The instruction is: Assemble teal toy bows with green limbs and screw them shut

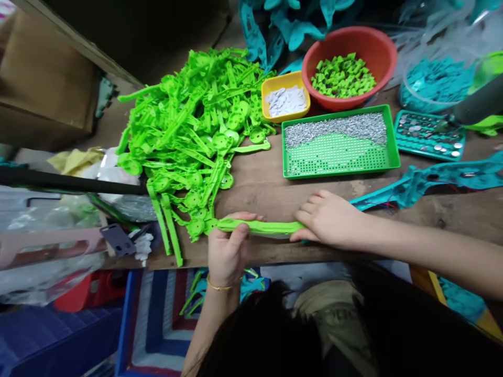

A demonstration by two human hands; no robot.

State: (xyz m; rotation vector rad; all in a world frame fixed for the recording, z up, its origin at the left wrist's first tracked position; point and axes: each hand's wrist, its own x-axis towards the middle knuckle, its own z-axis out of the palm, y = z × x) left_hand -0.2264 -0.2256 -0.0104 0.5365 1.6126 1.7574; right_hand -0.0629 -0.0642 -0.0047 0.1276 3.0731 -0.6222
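Observation:
A long lime-green plastic part (271, 227) lies crosswise near the bench's front edge, gripped at both ends. My left hand (230, 243), with a thin bracelet at the wrist, pinches its left end between thumb and fingers. Around its right end, my right hand (324, 220) is closed. Just beyond my left hand spreads a big heap of lime-green plastic parts (196, 131) with round discs and slim arms. Past my right forearm rests a turquoise plastic part (424, 186) with thin wires.
Behind my hands stand a green perforated tray (341, 172) of small metal pieces, a yellow tub (281, 81) of white pieces and a red bowl (349, 39) of green pieces. A teal tray (428, 152) holds silvery discs. Blue crates (133, 319) sit below the bench.

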